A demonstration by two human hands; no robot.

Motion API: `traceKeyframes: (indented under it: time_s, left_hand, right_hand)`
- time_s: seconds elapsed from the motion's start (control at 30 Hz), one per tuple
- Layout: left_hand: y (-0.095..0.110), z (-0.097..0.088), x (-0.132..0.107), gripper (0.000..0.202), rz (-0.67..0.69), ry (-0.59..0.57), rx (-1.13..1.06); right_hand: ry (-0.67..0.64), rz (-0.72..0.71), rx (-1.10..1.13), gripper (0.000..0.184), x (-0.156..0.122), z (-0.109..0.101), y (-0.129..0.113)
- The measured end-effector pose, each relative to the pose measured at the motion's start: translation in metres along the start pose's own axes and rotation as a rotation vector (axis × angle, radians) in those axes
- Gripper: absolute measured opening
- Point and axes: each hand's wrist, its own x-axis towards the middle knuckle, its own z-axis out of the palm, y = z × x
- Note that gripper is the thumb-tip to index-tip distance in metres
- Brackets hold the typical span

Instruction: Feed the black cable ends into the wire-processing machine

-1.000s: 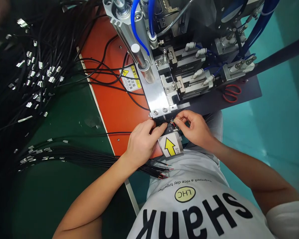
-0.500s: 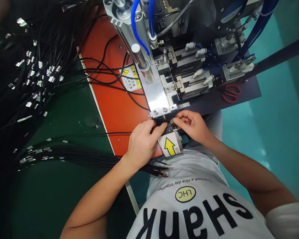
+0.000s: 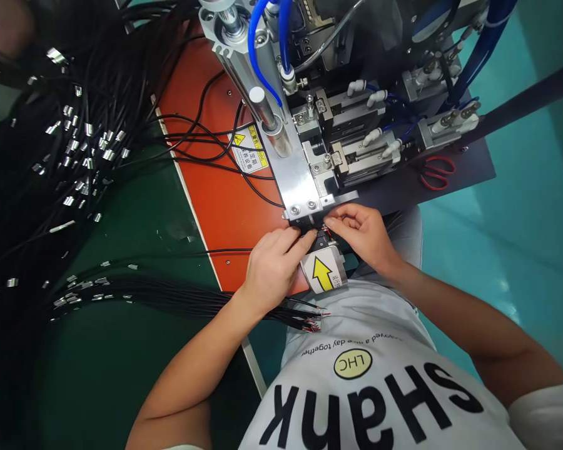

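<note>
My left hand (image 3: 273,267) is closed at the front of the machine, thumb and fingertips against the dark block (image 3: 304,222) below the metal plate. A single black cable (image 3: 225,252) runs in from the left and passes under this hand. Just to the right, my right hand (image 3: 368,240) pinches the thin wires (image 3: 327,230) at the cable's end, some of them red. The fingertips of both hands nearly meet, so the exact grip is partly hidden. Right below them is a white guard with a yellow arrow (image 3: 322,274).
A bundle of black cables (image 3: 169,294) with stripped ends lies by my lap. More cables with shiny metal tips (image 3: 89,144) cover the green mat (image 3: 164,212). Red-handled scissors (image 3: 437,173) rest right of the pneumatic cylinders (image 3: 361,165). Another person's hand (image 3: 9,28) shows at top left.
The view has shifted slightly. My right fingertips have moved slightly up and left towards the block with the wires, while my left hand stays in place against the machine.
</note>
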Motion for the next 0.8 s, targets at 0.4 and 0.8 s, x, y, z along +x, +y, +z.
traceKeyframes:
  time_s: [0.4,0.8]
  left_hand:
    - [0.0,-0.001,0.001,0.035,0.016,-0.023,0.037]
    - [-0.002,-0.002,0.002,0.03,0.002,-0.017,-0.031]
  right_hand:
    - [0.045,0.017,0.028,0.018,-0.003,0.008,0.017]
    - [0.077,-0.06,-0.24,0.016,-0.031,0.002,0.007]
